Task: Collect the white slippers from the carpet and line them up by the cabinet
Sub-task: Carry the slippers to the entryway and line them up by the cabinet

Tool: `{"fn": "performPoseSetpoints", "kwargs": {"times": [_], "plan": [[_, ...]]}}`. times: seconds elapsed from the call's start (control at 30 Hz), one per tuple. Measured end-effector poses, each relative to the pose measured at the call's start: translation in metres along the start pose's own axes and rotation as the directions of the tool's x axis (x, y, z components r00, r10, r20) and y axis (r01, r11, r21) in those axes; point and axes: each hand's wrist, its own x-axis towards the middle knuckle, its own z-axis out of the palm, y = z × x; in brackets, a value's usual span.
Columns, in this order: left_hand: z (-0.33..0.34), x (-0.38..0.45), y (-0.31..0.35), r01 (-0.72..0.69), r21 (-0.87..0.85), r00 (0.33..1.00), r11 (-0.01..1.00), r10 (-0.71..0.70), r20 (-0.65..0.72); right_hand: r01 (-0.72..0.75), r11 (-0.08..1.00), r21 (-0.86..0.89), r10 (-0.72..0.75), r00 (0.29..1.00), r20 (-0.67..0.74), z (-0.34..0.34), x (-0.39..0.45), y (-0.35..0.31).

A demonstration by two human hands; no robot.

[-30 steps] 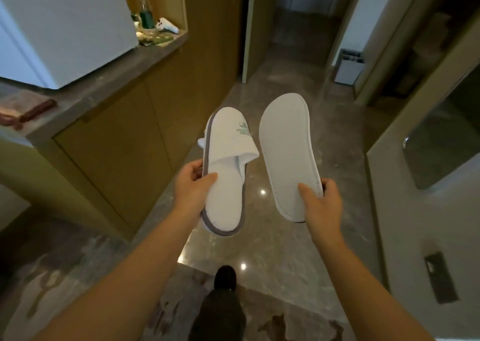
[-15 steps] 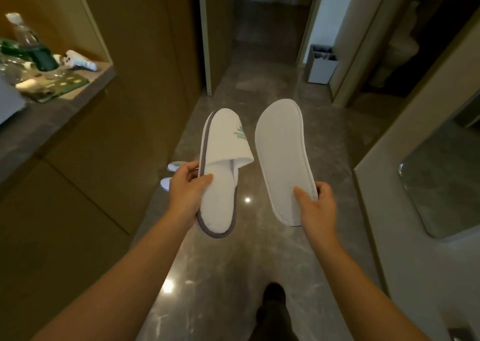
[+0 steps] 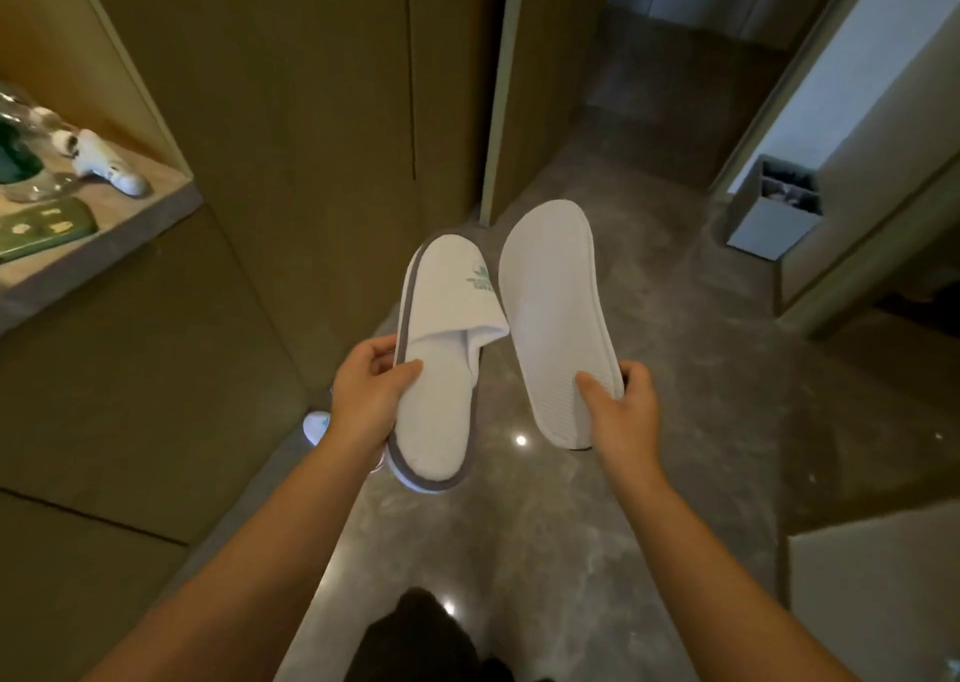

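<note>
My left hand (image 3: 366, 395) grips a white slipper (image 3: 441, 359) by its heel side; the slipper faces up, with grey edging and a green logo on the toe. In my right hand (image 3: 621, 411) is a second white slipper (image 3: 556, 312), turned so its ribbed sole faces me. Both are held in the air above the marble floor (image 3: 649, 447), side by side. Beside the wooden cabinet (image 3: 156, 369) on the left, another white slipper (image 3: 315, 425) lies on the floor, mostly hidden behind my left hand and forearm.
A cabinet shelf (image 3: 104, 244) at the left holds a bottle, a white object and a green tray. A grey bin (image 3: 774, 208) stands by the wall at the far right. The hallway runs ahead past a door edge (image 3: 498, 88). My dark shoe (image 3: 415, 634) is at the bottom.
I have walked forward along the cabinet, off the carpet onto the marble floor. Both slippers stay held in my hands. The slippers on the floor by the cabinet are now closer.
</note>
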Motion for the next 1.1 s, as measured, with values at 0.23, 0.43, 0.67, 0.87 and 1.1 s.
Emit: {"fn": "performPoseSetpoints", "kwargs": {"times": [0.23, 0.43, 0.67, 0.87, 1.1], "plan": [[0.042, 0.155, -0.010, 0.102, -0.053, 0.978, 0.993, -0.110, -0.177, -0.016, 0.994, -0.109, 0.034, 0.986, 0.163, 0.085, 0.169, 0.013], [0.066, 0.293, 0.002, 0.179, 0.030, 0.947, 0.983, -0.164, -0.275, -0.070, 0.988, -0.136, 0.106, 0.956, 0.273, 0.175, 0.303, 0.011], [0.086, 0.389, -0.033, 0.336, -0.010, 0.866, 0.942, -0.313, -0.390, -0.102, 0.970, -0.221, 0.185, 0.899, 0.396, 0.240, 0.413, 0.050], [0.109, 0.459, -0.103, 0.417, -0.146, 0.733, 0.897, -0.427, -0.530, -0.028, 0.945, -0.327, 0.221, 0.790, 0.572, 0.306, 0.508, 0.123], [0.141, 0.540, -0.226, 0.399, -0.318, 0.605, 0.860, -0.508, -0.613, 0.107, 0.916, -0.387, 0.203, 0.710, 0.675, 0.373, 0.577, 0.251]]}}
